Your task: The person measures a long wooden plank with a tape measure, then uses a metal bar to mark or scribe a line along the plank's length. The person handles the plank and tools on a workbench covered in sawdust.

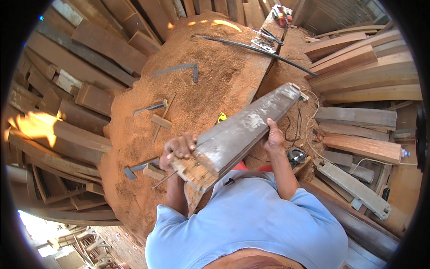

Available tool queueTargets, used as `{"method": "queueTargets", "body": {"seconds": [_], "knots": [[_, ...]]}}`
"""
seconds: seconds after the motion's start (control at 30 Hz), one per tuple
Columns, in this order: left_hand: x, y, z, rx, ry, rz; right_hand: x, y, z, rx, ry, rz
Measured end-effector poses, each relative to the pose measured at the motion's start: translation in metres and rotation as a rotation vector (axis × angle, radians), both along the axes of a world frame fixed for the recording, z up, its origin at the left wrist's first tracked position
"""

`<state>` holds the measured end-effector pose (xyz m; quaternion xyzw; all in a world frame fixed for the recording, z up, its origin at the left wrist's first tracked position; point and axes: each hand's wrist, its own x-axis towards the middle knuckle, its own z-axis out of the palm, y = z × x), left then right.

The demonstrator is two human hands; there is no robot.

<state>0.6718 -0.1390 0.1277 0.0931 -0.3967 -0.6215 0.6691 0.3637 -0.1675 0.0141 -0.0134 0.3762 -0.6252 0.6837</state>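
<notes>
A thick, dark-weathered wooden beam (248, 125) lies slantwise across my front, its far end to the upper right. My left hand (180, 149) is closed over its near end, where bare, rough wood (199, 172) shows. My right hand (274, 138) grips the long side farther along, thumb on top. Just beyond the beam, a yellow tool (221, 118) is partly visible. To the left of my left hand, a dark-headed hammer (130, 173) and a small wood block (153, 172) lie in the sawdust.
Sawdust (215, 89) covers the work surface. On it lie a metal square (195, 71), a wooden marking gauge (161, 121) and a long dark bar (251, 47). A red tool (282, 15) sits at the far end. Planks (354, 116) are stacked right; timber (94, 98) surrounds the left.
</notes>
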Motion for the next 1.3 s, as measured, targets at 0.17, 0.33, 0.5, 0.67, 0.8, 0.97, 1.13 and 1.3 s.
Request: {"method": "queueTargets", "body": {"seconds": [0.17,0.33,0.5,0.67,0.8,0.97,1.13,1.3], "knots": [[0.069,0.063,-0.019,-0.025,0.023,0.172,0.067,-0.004,0.011,-0.042,0.045,0.188],[0.086,0.137,-0.08,0.461,-0.037,0.367,0.093,0.006,-0.029,0.141,0.182,0.292],[0.097,0.177,-0.143,0.735,0.017,0.371,0.09,0.014,-0.075,0.287,0.277,0.366],[0.088,0.183,-0.159,0.781,-0.042,0.416,0.078,0.014,-0.097,0.433,0.339,0.359],[0.084,0.168,-0.142,0.795,-0.072,0.423,0.074,0.004,-0.09,0.507,0.357,0.42],[0.089,0.145,-0.146,0.703,0.154,0.458,0.091,-0.009,-0.079,0.545,0.427,0.486],[0.122,0.147,-0.19,0.716,0.217,0.459,0.111,-0.008,-0.099,0.558,0.372,0.538],[0.148,0.163,-0.244,0.79,0.362,0.441,0.122,-0.008,-0.123,0.594,0.331,0.521]]}}
